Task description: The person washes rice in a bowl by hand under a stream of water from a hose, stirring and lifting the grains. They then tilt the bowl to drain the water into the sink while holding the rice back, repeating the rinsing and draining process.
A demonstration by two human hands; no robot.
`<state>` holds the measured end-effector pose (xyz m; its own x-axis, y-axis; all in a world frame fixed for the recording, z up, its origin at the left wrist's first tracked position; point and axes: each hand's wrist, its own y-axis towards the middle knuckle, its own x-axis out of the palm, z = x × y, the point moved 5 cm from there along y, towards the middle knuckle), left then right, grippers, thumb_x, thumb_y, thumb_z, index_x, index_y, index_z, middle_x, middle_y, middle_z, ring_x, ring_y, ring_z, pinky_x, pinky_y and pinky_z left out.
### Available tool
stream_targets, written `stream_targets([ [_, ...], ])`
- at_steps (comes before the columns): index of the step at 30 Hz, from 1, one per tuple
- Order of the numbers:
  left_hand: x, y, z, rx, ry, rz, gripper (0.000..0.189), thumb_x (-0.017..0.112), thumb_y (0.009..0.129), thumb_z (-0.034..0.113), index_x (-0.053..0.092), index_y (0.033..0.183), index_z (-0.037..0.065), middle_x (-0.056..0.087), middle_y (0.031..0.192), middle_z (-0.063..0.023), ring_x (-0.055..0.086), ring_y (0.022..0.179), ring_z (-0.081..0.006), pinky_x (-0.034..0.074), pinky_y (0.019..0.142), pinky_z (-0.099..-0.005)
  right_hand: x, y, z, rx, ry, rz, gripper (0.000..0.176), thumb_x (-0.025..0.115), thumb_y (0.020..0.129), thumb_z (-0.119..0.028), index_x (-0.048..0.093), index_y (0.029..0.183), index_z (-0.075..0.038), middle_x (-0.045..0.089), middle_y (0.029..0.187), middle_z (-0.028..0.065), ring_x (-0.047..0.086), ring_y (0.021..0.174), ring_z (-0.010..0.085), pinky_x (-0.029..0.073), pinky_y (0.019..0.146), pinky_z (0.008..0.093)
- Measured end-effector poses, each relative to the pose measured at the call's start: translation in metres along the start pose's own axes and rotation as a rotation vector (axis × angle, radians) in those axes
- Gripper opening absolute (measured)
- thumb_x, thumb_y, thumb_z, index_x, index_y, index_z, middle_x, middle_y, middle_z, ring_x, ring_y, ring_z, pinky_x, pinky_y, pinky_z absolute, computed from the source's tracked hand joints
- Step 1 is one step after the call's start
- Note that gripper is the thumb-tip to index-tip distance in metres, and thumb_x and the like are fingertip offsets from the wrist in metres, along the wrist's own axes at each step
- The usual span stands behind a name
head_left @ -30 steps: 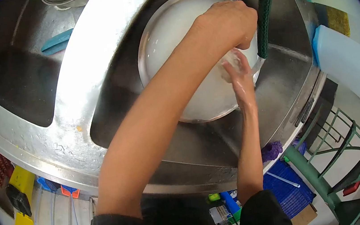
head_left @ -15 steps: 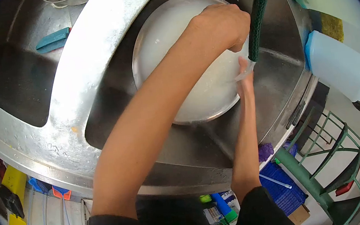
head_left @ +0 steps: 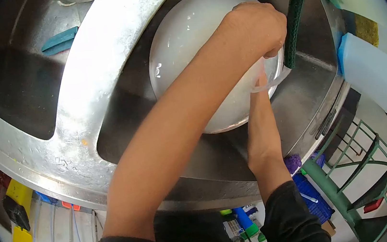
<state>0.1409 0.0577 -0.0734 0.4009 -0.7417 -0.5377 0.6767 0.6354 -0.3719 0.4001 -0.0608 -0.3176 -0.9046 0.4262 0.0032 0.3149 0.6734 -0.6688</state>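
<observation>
A wide round metal pan (head_left: pixel 168 71) with whitish, cloudy liquid stands in a steel sink. My left arm crosses over it, and my left hand (head_left: pixel 262 28) is closed in a fist above the pan's right side, close beside a green hose (head_left: pixel 297 16). Whatever the fist holds is hidden. Clear water runs leftward from the hose end into the pan. Under that stream my right hand (head_left: pixel 261 80) reaches over the near right rim into the pan; its fingers are blurred by water and partly hidden.
A steel divider (head_left: pixel 87 81) separates this basin from another, where a teal plastic piece (head_left: pixel 60 41) lies. A whitish plastic jug (head_left: pixel 373 72) sits on the right, near a yellow-green sponge (head_left: pixel 361 30). Green metal steps (head_left: pixel 350 179) and a blue crate (head_left: pixel 315 202) are below.
My left hand and the hose have shifted right. My right hand has moved a little left, further into the pan. The view has shifted slightly.
</observation>
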Motion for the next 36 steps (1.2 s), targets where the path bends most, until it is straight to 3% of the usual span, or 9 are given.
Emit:
stream_targets([
  [2,-0.001,0.003,0.001,0.018,0.052,0.028,0.034,0.071,0.063,0.008,0.075,0.097,0.011,0.072,0.096,-0.0105,0.07,0.088,-0.026,0.056,0.073,-0.0404,0.012,0.012,0.005,0.001,0.035,-0.006,0.051,0.053,0.096,-0.032,0.043,0.136,-0.002,0.048,0.136,0.0132,0.045,0.126,0.0211,0.035,0.107,0.0353],
  [8,-0.002,0.001,0.002,0.071,0.076,0.065,0.027,0.069,0.067,0.01,0.074,0.093,0.009,0.072,0.094,-0.0109,0.07,0.086,-0.0264,0.056,0.073,-0.0406,0.018,-0.004,0.039,0.031,0.143,-0.04,0.049,0.052,0.096,-0.03,0.044,0.135,-0.001,0.049,0.135,0.0138,0.046,0.125,0.0223,0.035,0.107,0.0363],
  [15,-0.008,-0.008,0.002,0.037,0.065,0.036,0.026,0.067,0.071,0.012,0.073,0.095,0.011,0.072,0.095,-0.0087,0.069,0.089,-0.026,0.055,0.075,-0.0403,0.033,-0.032,0.066,0.061,0.257,-0.099,0.047,0.052,0.096,-0.028,0.046,0.133,0.0,0.05,0.133,0.0144,0.047,0.124,0.0237,0.036,0.106,0.0374],
  [21,-0.002,-0.002,-0.001,0.02,0.053,0.052,0.029,0.067,0.07,0.011,0.073,0.098,0.012,0.072,0.096,-0.0083,0.069,0.09,-0.0262,0.055,0.075,-0.0409,0.07,-0.01,0.077,0.067,0.345,-0.137,0.046,0.051,0.095,-0.027,0.047,0.132,0.001,0.051,0.132,0.015,0.048,0.123,0.0249,0.036,0.106,0.0384],
  [33,-0.002,-0.005,-0.002,-0.007,0.066,0.05,0.032,0.068,0.07,0.012,0.073,0.101,0.012,0.071,0.1,-0.0086,0.069,0.093,-0.0252,0.055,0.077,-0.0411,0.063,-0.048,0.078,0.077,0.517,-0.227,0.043,0.051,0.095,-0.024,0.049,0.129,0.003,0.054,0.129,0.0161,0.05,0.121,0.0273,0.038,0.106,0.0403],
  [35,-0.006,-0.011,-0.001,-0.007,-0.036,0.06,0.026,0.07,0.07,0.007,0.072,0.095,0.002,0.069,0.092,-0.0174,0.068,0.084,-0.0318,0.054,0.071,-0.0423,0.061,-0.045,0.075,0.084,0.545,-0.24,0.043,0.05,0.095,-0.023,0.05,0.129,0.003,0.054,0.128,0.0163,0.051,0.121,0.0276,0.038,0.106,0.0406],
  [36,-0.007,-0.013,-0.002,-0.012,-0.036,0.061,0.026,0.07,0.07,0.007,0.072,0.095,0.002,0.069,0.092,-0.0174,0.068,0.084,-0.0318,0.054,0.071,-0.0423,0.049,-0.059,0.072,0.088,0.559,-0.249,0.043,0.05,0.095,-0.023,0.05,0.128,0.003,0.054,0.128,0.0164,0.051,0.12,0.0278,0.038,0.106,0.0407],
])
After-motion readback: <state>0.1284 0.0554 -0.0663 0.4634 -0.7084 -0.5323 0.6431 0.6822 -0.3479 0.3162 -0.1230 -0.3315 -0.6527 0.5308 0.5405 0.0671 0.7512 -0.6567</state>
